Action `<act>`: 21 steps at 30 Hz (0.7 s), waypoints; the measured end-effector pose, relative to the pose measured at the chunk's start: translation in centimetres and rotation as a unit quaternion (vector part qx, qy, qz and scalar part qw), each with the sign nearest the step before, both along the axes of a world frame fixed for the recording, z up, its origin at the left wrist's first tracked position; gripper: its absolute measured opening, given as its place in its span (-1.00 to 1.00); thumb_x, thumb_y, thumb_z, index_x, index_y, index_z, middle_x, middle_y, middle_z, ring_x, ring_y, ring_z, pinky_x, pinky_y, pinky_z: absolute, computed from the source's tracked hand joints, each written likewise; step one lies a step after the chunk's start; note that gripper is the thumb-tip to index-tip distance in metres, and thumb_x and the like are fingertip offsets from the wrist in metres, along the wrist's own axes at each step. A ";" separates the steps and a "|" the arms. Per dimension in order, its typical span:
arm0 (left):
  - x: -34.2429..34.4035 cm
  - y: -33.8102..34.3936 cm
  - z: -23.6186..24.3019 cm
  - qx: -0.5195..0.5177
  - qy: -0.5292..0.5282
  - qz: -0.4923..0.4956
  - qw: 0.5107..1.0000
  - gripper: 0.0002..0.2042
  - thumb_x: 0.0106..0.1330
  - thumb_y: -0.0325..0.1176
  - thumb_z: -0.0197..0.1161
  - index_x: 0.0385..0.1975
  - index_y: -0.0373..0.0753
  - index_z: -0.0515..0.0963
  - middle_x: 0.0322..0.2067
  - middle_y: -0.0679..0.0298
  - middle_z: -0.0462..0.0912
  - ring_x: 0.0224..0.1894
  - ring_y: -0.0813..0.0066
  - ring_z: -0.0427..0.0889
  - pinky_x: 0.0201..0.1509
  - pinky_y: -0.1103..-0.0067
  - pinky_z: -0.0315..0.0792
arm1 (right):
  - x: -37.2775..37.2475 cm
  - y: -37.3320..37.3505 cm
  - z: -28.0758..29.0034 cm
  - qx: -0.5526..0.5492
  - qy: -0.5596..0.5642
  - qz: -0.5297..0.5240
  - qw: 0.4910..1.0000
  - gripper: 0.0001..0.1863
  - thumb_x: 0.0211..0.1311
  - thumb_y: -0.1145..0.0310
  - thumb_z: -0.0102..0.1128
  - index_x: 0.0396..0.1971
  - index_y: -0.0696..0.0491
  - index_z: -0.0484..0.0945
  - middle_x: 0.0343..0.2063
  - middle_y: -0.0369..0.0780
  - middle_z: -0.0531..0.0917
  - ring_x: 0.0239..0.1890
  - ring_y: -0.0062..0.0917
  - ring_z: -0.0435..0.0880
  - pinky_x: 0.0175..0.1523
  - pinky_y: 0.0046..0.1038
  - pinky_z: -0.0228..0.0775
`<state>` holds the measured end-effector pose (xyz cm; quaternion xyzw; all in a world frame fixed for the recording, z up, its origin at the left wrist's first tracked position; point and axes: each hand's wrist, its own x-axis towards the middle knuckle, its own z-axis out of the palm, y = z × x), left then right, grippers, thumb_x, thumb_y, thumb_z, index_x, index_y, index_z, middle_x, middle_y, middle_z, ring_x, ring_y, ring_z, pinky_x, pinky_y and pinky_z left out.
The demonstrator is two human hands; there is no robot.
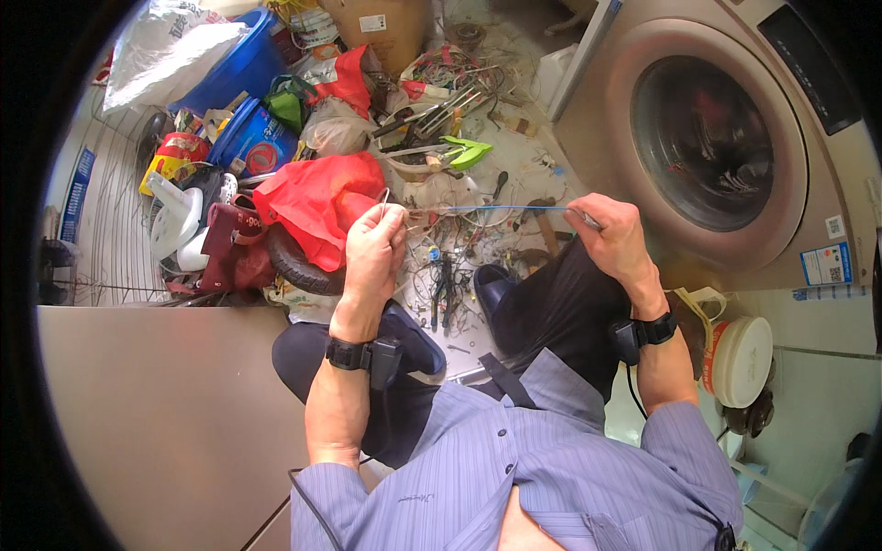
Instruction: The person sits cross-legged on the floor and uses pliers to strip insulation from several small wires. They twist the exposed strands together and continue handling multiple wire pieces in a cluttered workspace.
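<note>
We are holding a thin blue wire [514, 208] straight between our pinching left hand [375, 241] and right hand [616, 237], above the littered floor [466, 332], and too strong pulling could snap it.

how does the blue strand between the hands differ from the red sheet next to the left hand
The blue strand is thin and line-like; the red sheet is broad.
The blue strand runs nearly straight, apparently taut, while the red sheet is crumpled.
The blue strand reaches out from the right hand; the red sheet lies draped over the heap.
Both are brightly coloured.
</note>
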<state>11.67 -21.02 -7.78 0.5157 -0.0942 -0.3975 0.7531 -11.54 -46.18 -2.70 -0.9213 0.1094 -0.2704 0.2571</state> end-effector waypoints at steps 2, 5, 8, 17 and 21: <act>-0.1 -0.1 0.2 0.017 -0.007 -0.020 1.000 -0.85 0.54 -0.32 0.17 -0.28 -0.22 0.56 -0.62 0.55 0.34 -0.69 0.83 0.17 -0.66 0.78 0.04 | -0.5 -0.5 0.7 0.030 0.005 -0.007 1.000 -0.89 0.16 0.49 0.39 -0.33 0.17 0.67 -0.41 -0.07 0.71 -0.39 -0.23 0.71 -0.27 -0.37 0.53; 0.0 0.2 0.5 0.079 -0.104 -0.070 0.989 -0.83 0.56 -0.30 0.13 -0.25 -0.23 0.59 -0.57 0.47 0.52 -0.68 0.82 0.22 -0.64 0.75 0.08 | -1.3 -1.2 1.8 0.088 0.064 -0.014 0.994 -0.89 0.19 0.46 0.36 -0.33 0.18 0.67 -0.45 -0.08 0.70 -0.42 -0.32 0.69 -0.26 -0.40 0.49; 0.3 0.2 0.7 0.148 -0.205 -0.046 0.966 -0.77 0.57 -0.28 0.09 -0.06 -0.27 0.62 -0.41 0.32 0.70 -0.66 0.75 0.37 -0.61 0.70 0.24 | -1.9 -1.2 2.5 0.168 0.101 -0.004 0.981 -0.87 0.24 0.42 0.32 -0.34 0.18 0.67 -0.52 -0.11 0.66 -0.47 -0.46 0.60 -0.29 -0.43 0.43; 1.2 0.2 3.8 0.081 -0.135 -0.068 0.985 -0.66 0.58 -0.22 0.08 0.11 -0.36 0.56 -0.22 0.17 0.75 -0.57 0.69 0.52 -0.57 0.71 0.42 | -1.2 0.3 3.1 0.152 0.138 0.045 0.978 -0.85 0.24 0.36 0.36 -0.34 0.14 0.66 -0.51 -0.06 0.63 -0.47 -0.36 0.58 -0.30 -0.38 0.42; -4.0 -2.8 3.7 -0.054 -0.140 -0.131 0.980 -0.63 0.59 -0.19 0.06 0.17 -0.34 0.53 0.05 0.14 0.67 0.01 0.48 0.67 -0.27 0.60 0.66 | 0.3 2.3 2.6 0.120 0.141 0.112 0.976 -0.84 0.23 0.36 0.36 -0.35 0.15 0.63 -0.48 -0.02 0.62 -0.41 -0.17 0.63 -0.29 -0.30 0.45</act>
